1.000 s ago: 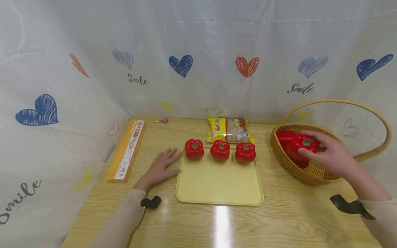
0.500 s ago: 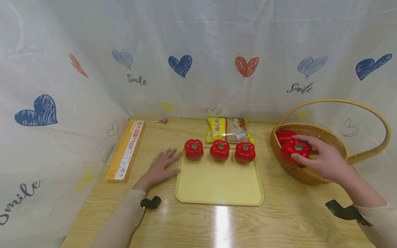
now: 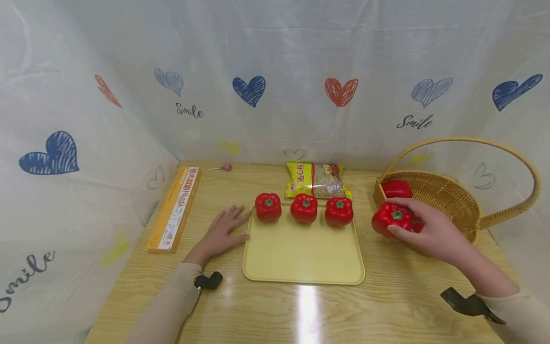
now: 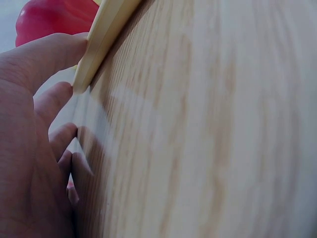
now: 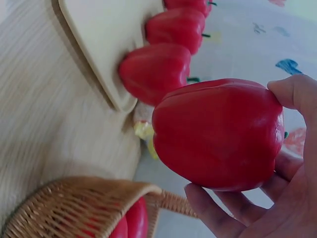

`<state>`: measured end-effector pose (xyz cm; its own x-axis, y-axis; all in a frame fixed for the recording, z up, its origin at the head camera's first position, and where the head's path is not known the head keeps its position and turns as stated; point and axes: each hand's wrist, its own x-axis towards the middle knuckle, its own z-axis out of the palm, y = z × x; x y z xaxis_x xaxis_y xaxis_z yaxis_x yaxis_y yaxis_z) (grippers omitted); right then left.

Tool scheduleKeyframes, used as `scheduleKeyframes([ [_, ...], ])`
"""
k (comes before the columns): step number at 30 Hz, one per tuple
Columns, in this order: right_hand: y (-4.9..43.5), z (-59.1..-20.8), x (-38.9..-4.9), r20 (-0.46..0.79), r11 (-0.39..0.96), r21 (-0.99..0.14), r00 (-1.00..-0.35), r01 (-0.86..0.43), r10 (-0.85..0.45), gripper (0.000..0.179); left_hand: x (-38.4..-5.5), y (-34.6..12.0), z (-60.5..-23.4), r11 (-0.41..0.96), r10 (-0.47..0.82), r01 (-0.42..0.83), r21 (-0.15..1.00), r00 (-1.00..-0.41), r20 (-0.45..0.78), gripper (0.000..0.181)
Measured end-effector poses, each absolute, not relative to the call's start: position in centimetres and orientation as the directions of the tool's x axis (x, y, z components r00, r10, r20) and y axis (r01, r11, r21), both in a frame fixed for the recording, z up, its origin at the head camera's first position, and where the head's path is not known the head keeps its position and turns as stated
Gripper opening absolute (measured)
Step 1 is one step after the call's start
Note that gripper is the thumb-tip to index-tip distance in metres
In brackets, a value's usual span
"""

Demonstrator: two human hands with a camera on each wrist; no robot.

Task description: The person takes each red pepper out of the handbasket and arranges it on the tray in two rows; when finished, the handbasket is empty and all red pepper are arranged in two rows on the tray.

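My right hand (image 3: 434,234) grips a red bell pepper (image 3: 392,220) with a green stem, held at the left rim of the wicker basket (image 3: 457,200). In the right wrist view the thumb and fingers hold that pepper (image 5: 218,136) near one end, above the table. More red peppers (image 3: 396,188) lie inside the basket, partly hidden. On the table, my left hand (image 3: 221,234) lies with fingers spread; its thumb touches the left edge of the yellow tray (image 3: 302,258). Three red bell peppers (image 3: 304,209) stand in a row along the tray's far edge.
Behind the tray lies a yellow pasta bag (image 3: 319,180). A long orange pasta box (image 3: 174,210) is left of my left hand, with a lollipop (image 3: 226,166) further back. The basket's tall handle (image 3: 468,140) arches up on the right. A curtain with hearts hangs behind.
My right hand has carried the bell pepper leftward out of the basket, past its left rim. The left hand and the three peppers on the tray have not moved.
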<state>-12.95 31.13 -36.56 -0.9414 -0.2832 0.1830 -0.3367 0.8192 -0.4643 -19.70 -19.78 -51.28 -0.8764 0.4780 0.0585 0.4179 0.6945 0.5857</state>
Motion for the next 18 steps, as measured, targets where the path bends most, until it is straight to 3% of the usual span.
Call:
scheduleKeyframes([
  [18,27.9,-38.0,-12.1,0.183,0.800,-0.476,-0.931,-0.365,-0.316,0.058,-19.7,-19.8,-51.3,0.690,0.478,0.418,0.591,-0.876,0.062,0.072],
])
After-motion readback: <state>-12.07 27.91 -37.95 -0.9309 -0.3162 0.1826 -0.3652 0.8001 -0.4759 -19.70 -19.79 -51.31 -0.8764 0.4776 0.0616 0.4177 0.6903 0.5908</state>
